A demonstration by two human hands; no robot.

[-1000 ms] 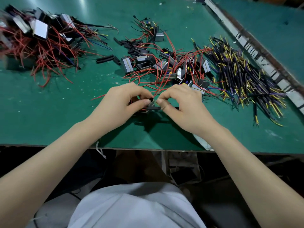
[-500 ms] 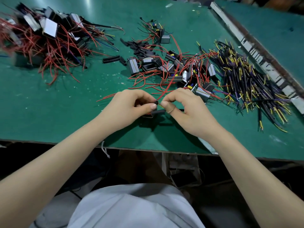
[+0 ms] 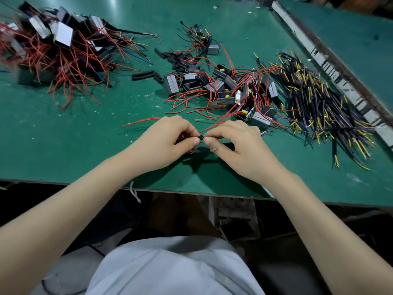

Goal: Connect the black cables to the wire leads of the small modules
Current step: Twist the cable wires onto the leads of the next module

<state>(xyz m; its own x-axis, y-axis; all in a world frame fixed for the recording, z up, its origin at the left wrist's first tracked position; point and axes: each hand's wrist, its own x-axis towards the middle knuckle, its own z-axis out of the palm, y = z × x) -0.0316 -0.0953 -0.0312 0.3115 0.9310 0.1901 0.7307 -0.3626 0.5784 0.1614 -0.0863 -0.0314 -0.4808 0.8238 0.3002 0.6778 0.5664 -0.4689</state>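
My left hand (image 3: 168,141) and my right hand (image 3: 234,143) meet fingertip to fingertip just above the green table (image 3: 63,145). Between the two thumbs I pinch a small black cable end (image 3: 200,137), and a red wire lead (image 3: 214,124) runs from that spot up and to the right. My left hand holds a small module, mostly hidden under its palm. My right hand pinches the black cable, which lies dark beneath the fingers. A pile of small grey modules with red leads (image 3: 229,90) lies just beyond my hands. A heap of black cables with yellow tips (image 3: 319,103) lies to the right.
A second heap of modules tangled in red wires (image 3: 55,52) fills the far left. Short black sleeve pieces (image 3: 144,74) lie in the middle of the table. A grey rail (image 3: 331,67) runs along the right side. The table's front edge (image 3: 191,192) crosses below my wrists.
Both hands have lifted slightly and drawn closer at the fingertips, thumbs now nearly touching on the black cable end. The view has shifted as my head moved.
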